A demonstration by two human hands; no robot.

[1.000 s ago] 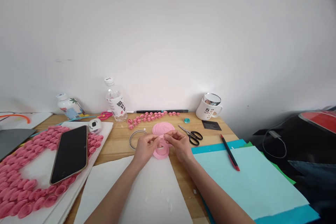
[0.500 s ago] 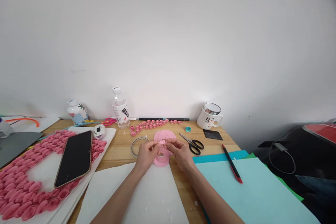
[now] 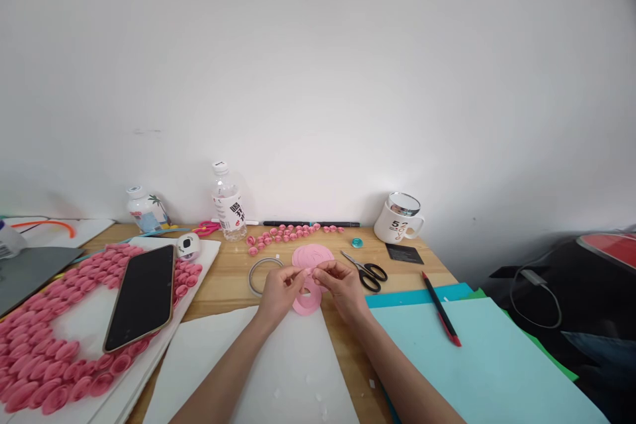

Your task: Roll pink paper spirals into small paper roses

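Observation:
My left hand (image 3: 281,288) and my right hand (image 3: 342,283) meet at the middle of the table, fingertips pinched on a pink paper spiral strip (image 3: 307,301). Its loose coil hangs below my fingers, over the top of a white sheet (image 3: 268,351). Just behind lies a stack of pink paper spirals (image 3: 313,254), partly hidden by my hands. A grey tape ring (image 3: 256,275) rests to the left of my left hand. Black-handled scissors (image 3: 370,275) lie beyond my right hand. Rolled pink paper flowers (image 3: 285,234) sit in rows farther back.
On the left, a phone (image 3: 142,298) lies on a board covered with pink paper flowers (image 3: 37,351). A water bottle (image 3: 229,209) and a white mug (image 3: 397,220) stand near the wall. A black and red pen (image 3: 442,311) rests on light blue paper (image 3: 477,358) at right.
The pinched end of the strip between my fingertips is now less visible, my fingers having drawn slightly closer. The whole view has shifted a little; other things stay in place.

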